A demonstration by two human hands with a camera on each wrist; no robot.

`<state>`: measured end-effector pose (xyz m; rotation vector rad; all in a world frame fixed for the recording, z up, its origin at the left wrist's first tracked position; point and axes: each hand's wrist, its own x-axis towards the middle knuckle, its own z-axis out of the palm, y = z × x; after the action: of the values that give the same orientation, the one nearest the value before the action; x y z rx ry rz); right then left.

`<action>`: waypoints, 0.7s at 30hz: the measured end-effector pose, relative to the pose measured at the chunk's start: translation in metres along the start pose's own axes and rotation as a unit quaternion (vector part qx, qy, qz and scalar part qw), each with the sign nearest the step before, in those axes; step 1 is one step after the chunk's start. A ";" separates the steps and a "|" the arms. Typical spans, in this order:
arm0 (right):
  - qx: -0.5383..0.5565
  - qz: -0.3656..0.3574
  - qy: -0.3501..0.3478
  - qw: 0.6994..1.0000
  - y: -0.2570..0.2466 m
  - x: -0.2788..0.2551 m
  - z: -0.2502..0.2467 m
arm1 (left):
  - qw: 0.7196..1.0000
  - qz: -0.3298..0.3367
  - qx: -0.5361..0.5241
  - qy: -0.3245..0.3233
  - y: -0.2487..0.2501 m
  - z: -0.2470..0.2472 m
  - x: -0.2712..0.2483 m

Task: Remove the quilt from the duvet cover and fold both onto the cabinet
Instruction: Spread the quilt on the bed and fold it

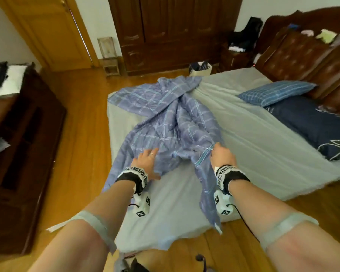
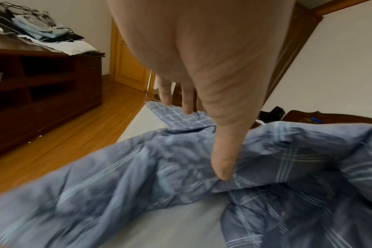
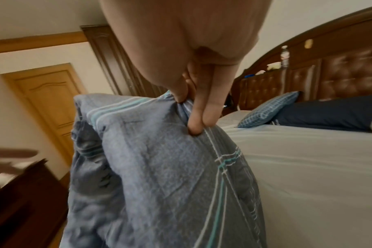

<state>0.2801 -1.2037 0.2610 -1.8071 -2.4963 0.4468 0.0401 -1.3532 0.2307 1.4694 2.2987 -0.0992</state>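
A blue plaid duvet cover (image 1: 171, 122) lies crumpled along the left half of the bed, one end trailing over the near edge. No separate quilt shows outside it. My left hand (image 1: 145, 161) rests on the bunched fabric with fingers straight; in the left wrist view the thumb tip of that hand (image 2: 222, 172) touches a fold of the cover (image 2: 138, 176). My right hand (image 1: 221, 154) pinches the cover's near right edge and lifts it; the right wrist view shows its fingers (image 3: 194, 120) curled into the raised fabric (image 3: 159, 167). The dark wooden cabinet (image 1: 28, 138) stands left of the bed.
Folded clothes and a white cloth (image 1: 10, 79) lie on the cabinet top. A checked pillow (image 1: 277, 92) and a navy pillow (image 1: 312, 124) sit by the brown headboard (image 1: 302, 54). Pale sheet (image 1: 263, 154) shows right of the cover. A wardrobe (image 1: 175, 32) and door (image 1: 53, 30) stand behind.
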 end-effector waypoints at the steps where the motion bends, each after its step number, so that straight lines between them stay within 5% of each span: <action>1: -0.006 -0.022 -0.003 1.000 0.009 0.003 -0.006 | 1.000 0.011 0.008 0.018 0.024 0.001 -0.001; 7: -0.029 -0.125 0.010 0.992 0.049 0.009 -0.034 | 0.999 0.025 0.024 0.009 0.128 0.003 0.004; 12: 0.024 -0.112 0.012 0.993 0.082 0.030 -0.051 | 0.997 0.036 -0.007 -0.065 0.171 0.021 0.033; 15: 0.014 -0.097 0.007 0.995 0.102 0.051 -0.059 | 0.999 0.032 -0.010 -0.001 0.196 0.018 0.057; 21: -0.045 -0.071 -0.080 0.993 0.154 0.078 -0.054 | 0.998 -0.058 -0.026 0.028 0.207 -0.012 0.089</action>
<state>0.4080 -1.0751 0.2637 -1.6675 -2.7723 0.4987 0.1870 -1.1826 0.2406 1.3289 2.4114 -0.0304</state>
